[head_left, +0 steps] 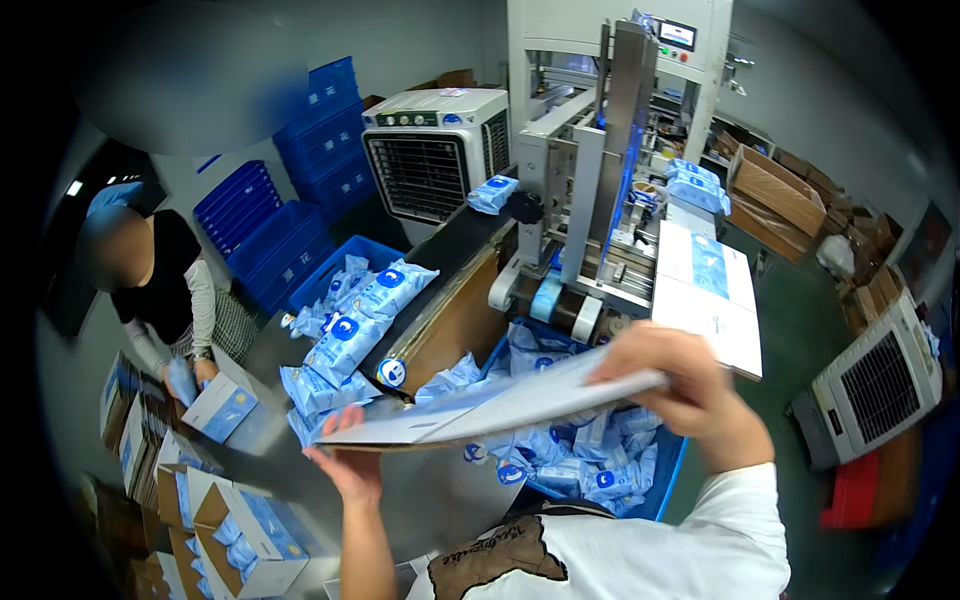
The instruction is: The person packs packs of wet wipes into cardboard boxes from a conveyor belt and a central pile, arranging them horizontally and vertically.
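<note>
A flat, folded white carton (pixel 500 408) with a blue printed panel is stretched across in front of me, partly blurred. My left hand (pixel 350 468) grips its left end, thumb on top and fingers below. At the right end my right hand (pixel 690 385) is closed over the edge. Beneath the carton, a blue crate (pixel 672 478) holds many soft light-blue packs (pixel 605 480), some hidden by the carton. More blue packs (pixel 345 338) are heaped on the metal table (pixel 430 500) beyond my left hand.
A conveyor (pixel 445 270) leads to a packing machine (pixel 600 150). Flat cartons (pixel 705 290) lie right of it. Another person (pixel 170 270) stands at left, hands at an upright carton (pixel 222 405). Open cartons with packs (pixel 245 540) line the lower left. Air coolers (pixel 420 165) stand around.
</note>
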Demonstrator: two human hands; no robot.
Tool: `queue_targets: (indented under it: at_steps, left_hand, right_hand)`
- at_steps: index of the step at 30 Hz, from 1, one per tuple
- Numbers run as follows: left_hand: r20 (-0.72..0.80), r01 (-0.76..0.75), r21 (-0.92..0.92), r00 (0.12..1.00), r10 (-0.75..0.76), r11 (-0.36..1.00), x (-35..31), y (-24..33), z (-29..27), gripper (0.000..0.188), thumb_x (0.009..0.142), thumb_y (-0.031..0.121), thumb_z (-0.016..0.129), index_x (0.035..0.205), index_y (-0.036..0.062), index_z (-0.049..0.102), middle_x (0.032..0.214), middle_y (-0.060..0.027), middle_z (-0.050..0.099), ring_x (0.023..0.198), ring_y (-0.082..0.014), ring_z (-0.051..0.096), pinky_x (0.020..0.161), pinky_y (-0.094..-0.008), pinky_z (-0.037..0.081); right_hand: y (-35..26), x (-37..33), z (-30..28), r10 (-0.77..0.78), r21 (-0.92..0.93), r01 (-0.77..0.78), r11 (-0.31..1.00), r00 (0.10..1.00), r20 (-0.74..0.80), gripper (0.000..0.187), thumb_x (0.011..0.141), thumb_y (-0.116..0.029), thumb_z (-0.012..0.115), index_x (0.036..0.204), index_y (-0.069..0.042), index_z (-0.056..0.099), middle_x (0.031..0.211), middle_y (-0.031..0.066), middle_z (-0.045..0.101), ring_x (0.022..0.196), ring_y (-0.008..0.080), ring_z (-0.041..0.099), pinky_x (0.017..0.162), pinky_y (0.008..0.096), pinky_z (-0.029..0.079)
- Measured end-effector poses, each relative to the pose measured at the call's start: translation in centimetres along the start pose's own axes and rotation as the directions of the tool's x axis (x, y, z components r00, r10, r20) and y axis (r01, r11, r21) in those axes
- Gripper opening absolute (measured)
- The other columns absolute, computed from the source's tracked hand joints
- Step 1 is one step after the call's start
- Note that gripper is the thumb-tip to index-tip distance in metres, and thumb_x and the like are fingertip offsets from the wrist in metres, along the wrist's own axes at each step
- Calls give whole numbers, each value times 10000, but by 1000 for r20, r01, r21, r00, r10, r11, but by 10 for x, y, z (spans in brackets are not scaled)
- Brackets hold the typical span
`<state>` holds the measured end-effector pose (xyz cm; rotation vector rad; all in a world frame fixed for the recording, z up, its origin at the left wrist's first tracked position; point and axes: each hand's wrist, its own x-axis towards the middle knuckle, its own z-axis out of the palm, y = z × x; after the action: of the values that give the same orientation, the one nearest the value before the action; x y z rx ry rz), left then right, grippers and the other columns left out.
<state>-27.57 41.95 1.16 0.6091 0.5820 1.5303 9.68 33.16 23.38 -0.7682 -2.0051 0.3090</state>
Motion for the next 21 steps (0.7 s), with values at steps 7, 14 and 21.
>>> queue_targets:
  at_steps: [7,14,21]
  left_hand:
    - [-552,-88,506,732,400,858,-62,-1,-85,594,806,384,658,1177,100,292,1129,-81,408,1026,-173,412,903,-344,350]
    - [-381,163,549,922,72,820,-102,30,-90,823,784,229,658,1330,10,82,1352,-173,245,1282,-251,233,1054,-341,193]
    - [-382,422,906,806,452,12,-96,-33,-67,1195,603,465,784,1345,-103,38,1316,-319,269,1234,-425,300,1023,-411,295]
  right_hand:
    - [161,-96,160,630,581,-757,300,614,475,143,818,-172,621,884,-47,634,946,74,626,984,168,527,893,329,368]
    - [161,-91,217,895,810,-575,111,412,170,158,791,-122,598,892,-14,654,947,91,639,901,173,556,858,296,390]
    - [93,-41,219,-41,29,52,998,231,972,889,649,-476,715,1360,-89,348,1459,163,207,1343,306,221,1036,580,205]
